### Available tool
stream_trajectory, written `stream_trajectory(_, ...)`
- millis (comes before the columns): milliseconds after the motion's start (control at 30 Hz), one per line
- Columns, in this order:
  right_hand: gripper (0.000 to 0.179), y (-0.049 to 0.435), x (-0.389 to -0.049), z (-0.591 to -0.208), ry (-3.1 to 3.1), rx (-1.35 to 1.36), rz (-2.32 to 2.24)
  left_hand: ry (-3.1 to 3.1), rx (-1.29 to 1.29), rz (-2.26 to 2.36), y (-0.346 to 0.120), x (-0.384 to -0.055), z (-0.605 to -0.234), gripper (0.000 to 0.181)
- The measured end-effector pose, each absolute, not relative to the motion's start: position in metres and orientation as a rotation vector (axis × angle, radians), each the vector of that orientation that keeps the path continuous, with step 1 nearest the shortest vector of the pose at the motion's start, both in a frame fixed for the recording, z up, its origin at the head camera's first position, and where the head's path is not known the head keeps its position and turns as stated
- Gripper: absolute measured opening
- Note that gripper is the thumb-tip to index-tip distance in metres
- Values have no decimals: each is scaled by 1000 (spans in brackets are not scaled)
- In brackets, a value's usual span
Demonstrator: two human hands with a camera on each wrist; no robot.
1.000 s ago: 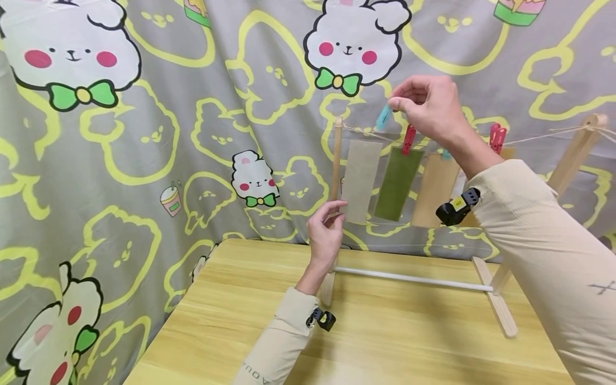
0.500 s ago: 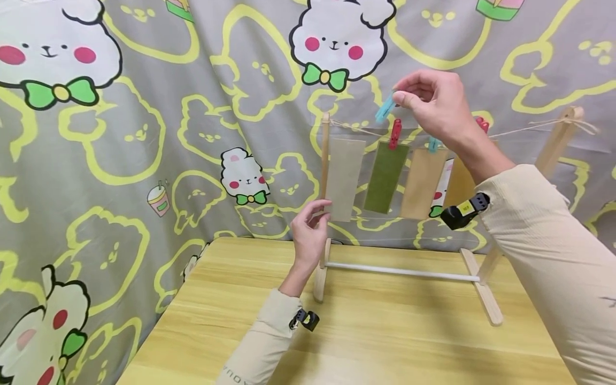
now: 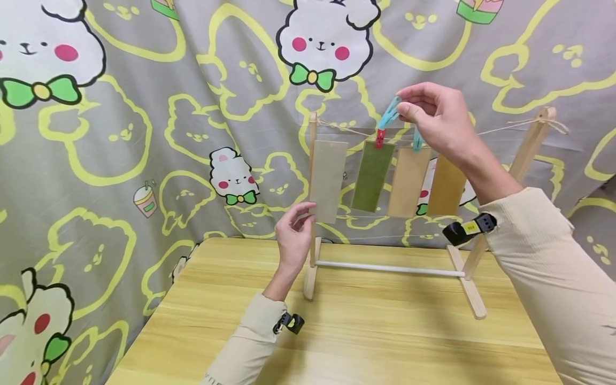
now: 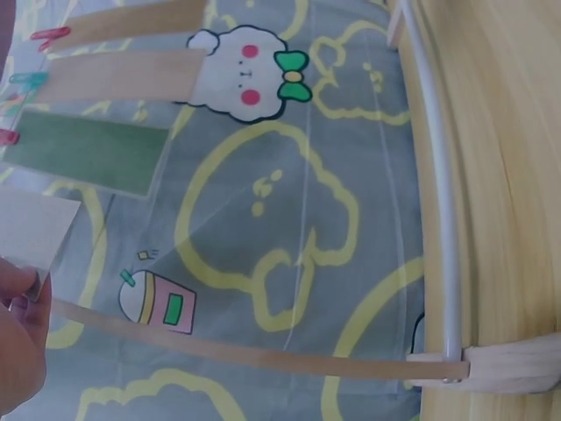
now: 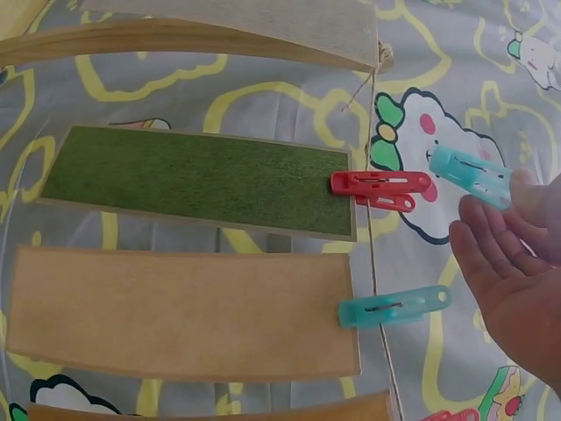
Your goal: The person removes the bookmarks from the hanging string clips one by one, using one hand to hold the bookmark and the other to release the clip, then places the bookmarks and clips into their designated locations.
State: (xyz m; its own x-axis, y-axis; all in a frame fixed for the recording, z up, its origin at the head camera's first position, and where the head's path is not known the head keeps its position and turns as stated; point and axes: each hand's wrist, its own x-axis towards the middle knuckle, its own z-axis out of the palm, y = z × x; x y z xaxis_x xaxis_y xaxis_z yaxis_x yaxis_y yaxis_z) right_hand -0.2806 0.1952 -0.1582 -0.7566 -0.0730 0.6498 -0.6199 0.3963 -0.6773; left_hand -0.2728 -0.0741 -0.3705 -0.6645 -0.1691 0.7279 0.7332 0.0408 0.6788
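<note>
Pinching right hand (image 3: 439, 111): partly thumb-covered blue plastic clothespin (image 5: 469, 173) is held.
Left hand (image 3: 293, 235): grey rectangular sheet (image 3: 332, 182), cropped in wrist view, is pinched.

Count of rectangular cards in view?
4, left to right in the head view: whitish rectangular card, pinched by the left hand; green rectangular card, clipped by a red plastic clothespin; tan rectangular card; ochre rectangular card. Left wrist view also shows four.

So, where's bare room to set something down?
On the yellow wood-grain table: left of the left beige sleeve, and in front of the white rod, between both sleeves. It's crowded along the thin beige string: the right hand holds a light-blue plastic clothespin close to the red plastic clothespin on the green rectangular card.
</note>
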Motion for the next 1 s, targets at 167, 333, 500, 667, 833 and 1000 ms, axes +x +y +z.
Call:
stream_trajectory(167, 28, 206, -269, -169, -2124, 580, 1377, -1646, -572, -1694, -72, -254, -356, 27)
stream_trajectory(333, 29, 221, -258, -183, -2115, 558, 1389, -1645, -567, -1688, -73, -248, -354, 27)
stream_trajectory(500, 30, 228, -255, -198, -2078, 565, 1459, -1671, -577, -1684, -79, -244, -357, 26)
stream_trajectory(667, 31, 234, -252, -211, -2053, 571, 1444, -1697, -575, -1665, -84, -241, -362, 26)
stream_trajectory(833, 31, 237, -246, -222, -2026, 578, 1438, -1693, -570, -1670, -86, -238, -363, 27)
stream_trajectory(1000, 32, 238, -239, -230, -1960, 599, 1498, -1689, -571, -1683, -87, -235, -362, 27)
